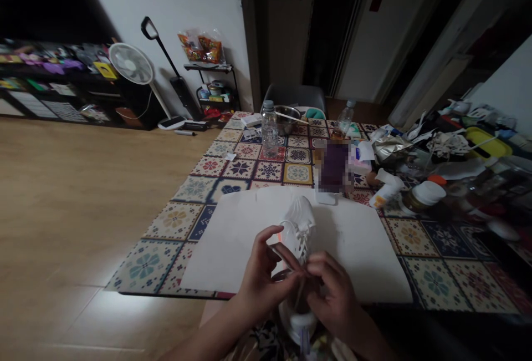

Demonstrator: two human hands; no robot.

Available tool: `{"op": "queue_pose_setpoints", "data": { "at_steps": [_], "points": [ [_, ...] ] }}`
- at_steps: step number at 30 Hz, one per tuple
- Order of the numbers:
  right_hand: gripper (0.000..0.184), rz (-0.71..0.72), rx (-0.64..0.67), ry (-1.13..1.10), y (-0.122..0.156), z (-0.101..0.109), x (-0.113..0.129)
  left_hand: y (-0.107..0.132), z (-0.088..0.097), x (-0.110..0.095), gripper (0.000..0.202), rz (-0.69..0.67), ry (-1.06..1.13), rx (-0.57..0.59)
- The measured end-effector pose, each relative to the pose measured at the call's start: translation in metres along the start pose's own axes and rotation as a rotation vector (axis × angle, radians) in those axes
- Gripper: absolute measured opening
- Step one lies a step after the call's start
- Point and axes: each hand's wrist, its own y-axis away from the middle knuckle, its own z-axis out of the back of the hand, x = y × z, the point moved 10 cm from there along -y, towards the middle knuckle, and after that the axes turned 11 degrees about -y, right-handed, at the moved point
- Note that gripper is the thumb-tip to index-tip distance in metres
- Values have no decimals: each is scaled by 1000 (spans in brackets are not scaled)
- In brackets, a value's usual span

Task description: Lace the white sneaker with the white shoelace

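Observation:
A white sneaker lies toe-away on a white sheet of paper at the near edge of the table. My left hand is curled over the shoe's laced part, fingers pinching a lace near an orange tab. My right hand sits beside it at the shoe's opening, fingers closed on a lace. The heel of the shoe is hidden under both hands.
The table wears a patterned tile cloth. Beyond the paper stand a clear water bottle, a metal bowl and a second bottle. Clutter of bottles, jars and wrappers fills the right side. A fan stands by the far wall.

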Motion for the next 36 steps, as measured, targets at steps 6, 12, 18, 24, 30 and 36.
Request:
{"op": "queue_pose_setpoints", "data": {
  "at_steps": [6,12,18,24,30,36],
  "points": [
    [30,209,0,164,7,1,14,-7,-3,2,69,84,106,15],
    [9,2,-205,-220,4,26,-10,-15,19,20,70,185,271,-140],
    [30,-353,-491,-798,18,50,-62,-16,67,55,53,399,639,-371],
    [34,-436,-506,-857,40,67,-86,-6,95,64,73,402,413,-388],
    [44,-337,-136,-404,36,45,-73,-13,73,50,68,313,-120,7],
    [39,-307,105,107,22,18,-57,-10,32,40,46,289,-645,464]
  ]
}}
